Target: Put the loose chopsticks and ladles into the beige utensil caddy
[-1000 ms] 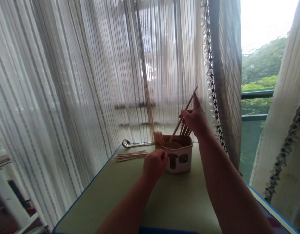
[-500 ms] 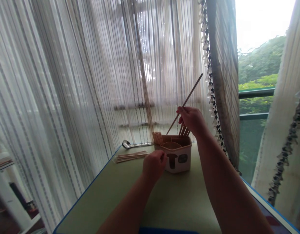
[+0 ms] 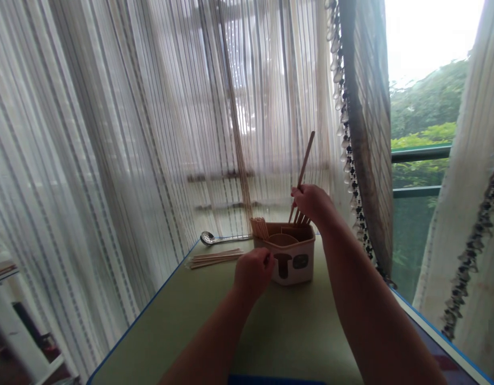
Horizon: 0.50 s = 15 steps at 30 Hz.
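Observation:
My right hand [image 3: 311, 200] pinches a long brown chopstick [image 3: 306, 160] above the back of a utensil holder [image 3: 307, 275]. The chopstick stands steeply, its upper end leaning a little right, its lower tip at the holder's back rim. Below that hand, several similar chopsticks [image 3: 300, 219] stand in the holder's back right compartment. A bunch of pale thin sticks [image 3: 259, 228] fills the left compartment. My left hand [image 3: 253, 270] is closed at the holder's left front corner; its fingertips are hidden, and I cannot tell whether it grips the wall.
A slotted metal ladle [image 3: 209, 238] lies behind and left of the holder on the green table [image 3: 183, 326]. In front of it is a bundle of thin wooden sticks [image 3: 217, 258], seemingly in clear wrapping. Sheer curtains [image 3: 167, 133] hang close behind the table.
The chopstick first tilted further right and its lower end swung out of the holder's middle; now it stands steeper over the back right compartment. My right hand has lowered. My left hand stays put.

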Each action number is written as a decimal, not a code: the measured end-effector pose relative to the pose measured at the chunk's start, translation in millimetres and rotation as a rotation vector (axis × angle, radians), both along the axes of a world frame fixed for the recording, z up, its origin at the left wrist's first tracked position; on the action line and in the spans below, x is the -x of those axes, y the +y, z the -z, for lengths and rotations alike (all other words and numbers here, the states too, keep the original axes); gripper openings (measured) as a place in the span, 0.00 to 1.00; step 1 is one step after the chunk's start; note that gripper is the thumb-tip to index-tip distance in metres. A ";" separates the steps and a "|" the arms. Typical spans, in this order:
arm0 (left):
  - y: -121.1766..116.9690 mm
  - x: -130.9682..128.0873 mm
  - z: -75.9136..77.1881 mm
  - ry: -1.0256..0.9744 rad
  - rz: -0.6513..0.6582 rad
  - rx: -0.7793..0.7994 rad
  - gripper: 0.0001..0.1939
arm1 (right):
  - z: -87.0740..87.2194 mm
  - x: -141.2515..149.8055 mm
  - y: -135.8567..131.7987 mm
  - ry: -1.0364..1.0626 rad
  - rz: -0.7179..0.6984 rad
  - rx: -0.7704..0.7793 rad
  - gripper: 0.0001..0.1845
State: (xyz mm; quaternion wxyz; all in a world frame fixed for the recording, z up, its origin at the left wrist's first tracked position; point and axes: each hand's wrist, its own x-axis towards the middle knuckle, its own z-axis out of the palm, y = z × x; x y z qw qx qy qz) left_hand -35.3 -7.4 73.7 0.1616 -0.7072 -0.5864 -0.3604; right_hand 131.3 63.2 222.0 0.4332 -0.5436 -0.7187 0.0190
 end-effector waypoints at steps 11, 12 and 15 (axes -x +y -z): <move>0.6 -1.0 -0.2 0.019 -0.006 0.039 0.13 | 8.7 3.7 11.7 -0.101 -0.012 0.083 0.18; 0.5 -0.9 -0.3 0.017 -0.006 0.039 0.13 | 10.0 4.3 13.4 -0.106 -0.030 0.094 0.18; -0.2 -1.1 -0.3 0.017 -0.001 0.037 0.13 | 14.7 6.8 20.4 -0.182 -0.040 0.057 0.18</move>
